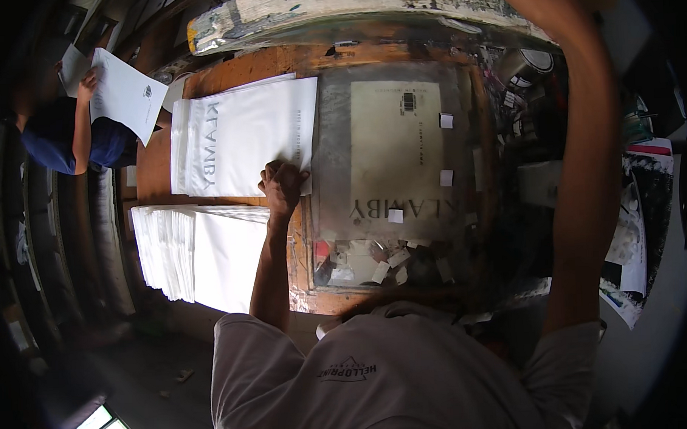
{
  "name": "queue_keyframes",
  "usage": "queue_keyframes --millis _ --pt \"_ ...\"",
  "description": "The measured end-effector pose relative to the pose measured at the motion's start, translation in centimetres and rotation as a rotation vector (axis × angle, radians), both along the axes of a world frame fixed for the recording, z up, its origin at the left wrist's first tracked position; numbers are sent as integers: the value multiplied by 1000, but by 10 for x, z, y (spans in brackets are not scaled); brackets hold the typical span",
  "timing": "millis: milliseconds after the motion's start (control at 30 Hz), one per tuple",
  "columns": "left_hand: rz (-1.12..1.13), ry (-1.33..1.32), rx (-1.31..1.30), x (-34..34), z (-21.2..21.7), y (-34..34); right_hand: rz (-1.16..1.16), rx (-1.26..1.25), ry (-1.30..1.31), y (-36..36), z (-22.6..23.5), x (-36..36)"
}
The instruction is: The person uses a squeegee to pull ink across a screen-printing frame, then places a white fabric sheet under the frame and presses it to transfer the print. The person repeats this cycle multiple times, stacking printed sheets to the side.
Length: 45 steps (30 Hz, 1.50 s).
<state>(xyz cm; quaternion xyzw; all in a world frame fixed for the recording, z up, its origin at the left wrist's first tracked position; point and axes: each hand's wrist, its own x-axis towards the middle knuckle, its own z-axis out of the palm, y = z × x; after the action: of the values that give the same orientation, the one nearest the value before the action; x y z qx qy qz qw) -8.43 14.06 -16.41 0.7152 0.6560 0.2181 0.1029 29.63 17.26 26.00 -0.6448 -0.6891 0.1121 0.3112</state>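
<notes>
Two piles of white sheets lie on the wooden tabletop in the head view: a printed white sheet tops the upper one, and the lower pile sits just beside it, nearer the person. The left hand, fingers curled narrow, is at the printed sheet's near right corner; whether it pinches the edge, I cannot tell. Right of it lies a translucent panel bearing small white tags
</notes>
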Motion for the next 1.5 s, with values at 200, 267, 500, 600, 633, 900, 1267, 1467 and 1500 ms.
queue_keyframes --millis 200,267,500,600,633,900,1267,1467,1500 --pt "17 -671 -326 -31 6 19 37 -103 47 9 -1 9" --pt "-30 -607 -360 -34 14 24 82 -20 25 8 -12 13" --pt "148 -689 -339 -34 30 33 71 -99 152 2 -3 12" --pt "-100 -140 -5 7 27 -1 106 106 -19 13 -31 7" --pt "-248 -124 -7 47 22 6 51 166 -88 4 -18 22" --pt "-396 87 -76 223 11 -66 39 -163 2 11 -3 24" --pt "-389 139 -29 181 18 -87 114 -17 -45 20 -9 37" --pt "-474 154 -59 167 16 -96 50 -86 -17 11 -7 27" --pt "-470 164 -58 168 15 -96 -34 -125 -20 10 -2 17"
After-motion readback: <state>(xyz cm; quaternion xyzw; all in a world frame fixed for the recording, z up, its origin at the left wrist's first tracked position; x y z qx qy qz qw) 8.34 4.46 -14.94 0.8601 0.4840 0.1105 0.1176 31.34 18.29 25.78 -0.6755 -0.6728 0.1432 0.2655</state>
